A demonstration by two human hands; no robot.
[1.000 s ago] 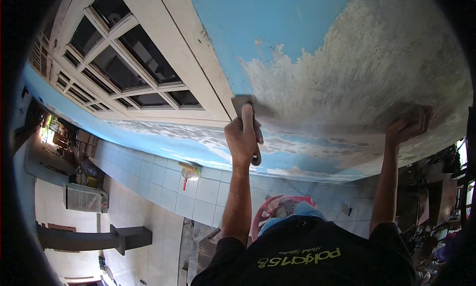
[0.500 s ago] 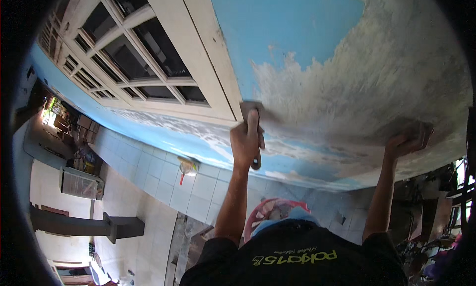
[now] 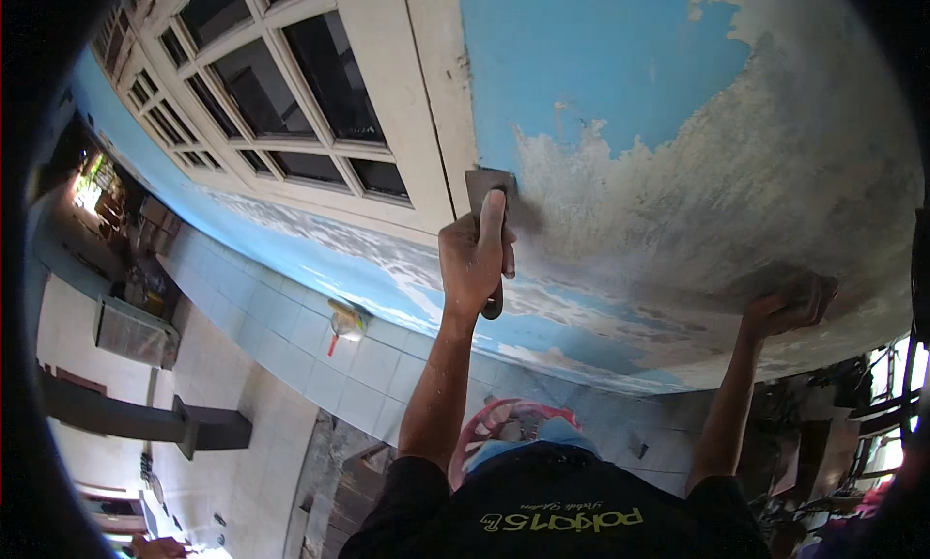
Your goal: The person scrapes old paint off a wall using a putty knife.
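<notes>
My left hand (image 3: 470,259) grips a putty knife (image 3: 484,181) by its handle, thumb stretched toward the metal blade, which rests on the wall right beside the white window frame (image 3: 436,113). The wall (image 3: 620,75) is light blue, with a large grey-white patch of rough, peeled or skimmed surface spreading to the right. My right hand (image 3: 780,312) is farther right against the greyed surface, fingers curled in shadow; what it holds, if anything, is too dark to make out.
Below lie pale tiles (image 3: 378,365), a container with a red-handled tool (image 3: 347,323) and a pink tub (image 3: 475,423) partly behind my body. A glass cabinet (image 3: 131,331) and dark column (image 3: 136,419) are at left. Dark clutter fills the lower right.
The view has shifted and tilted a little. My right hand sits lower in the picture, while the left still has the putty knife beside the window frame.
</notes>
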